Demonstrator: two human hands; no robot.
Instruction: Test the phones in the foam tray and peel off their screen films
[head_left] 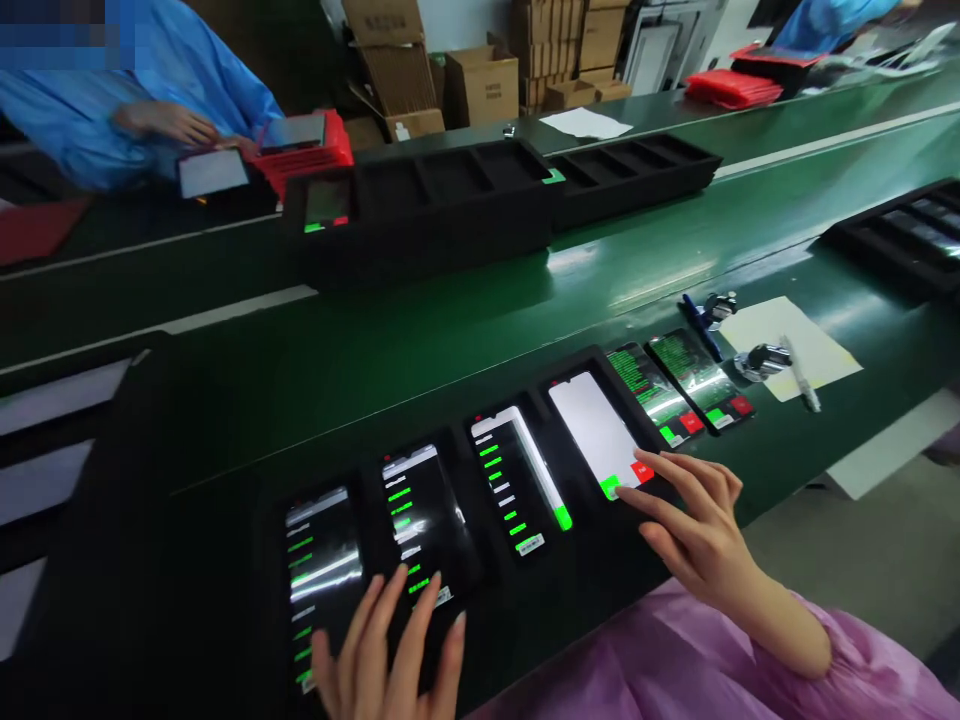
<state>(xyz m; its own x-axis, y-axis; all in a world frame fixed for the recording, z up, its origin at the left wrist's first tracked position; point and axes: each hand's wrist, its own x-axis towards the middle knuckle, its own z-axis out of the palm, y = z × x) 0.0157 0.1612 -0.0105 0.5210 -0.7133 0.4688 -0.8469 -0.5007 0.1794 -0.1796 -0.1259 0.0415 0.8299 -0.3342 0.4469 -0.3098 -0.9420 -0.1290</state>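
Observation:
Several smartphones lie face up in a row in a black foam tray [225, 560] on a green conveyor belt [420, 350], their screens lit with test displays. My right hand [694, 525] stretches over a phone with a white screen [596, 430], its index fingertip on or just beside the green button. My left hand [390, 640] is at the near end of the row, fingertips on the lower part of a phone with green bars [420, 510]. Neither hand holds anything. Beyond my right hand, two phones with green text [679, 385] lie on the belt.
A blue screwdriver [701, 325], metal fittings [761, 362] and a pen [801, 375] lie near a white paper sheet [787, 345]. Black trays [427, 205] stand on the far belt. A co-worker's hand [165, 122] in a blue sleeve works by a red tray stack [300, 150].

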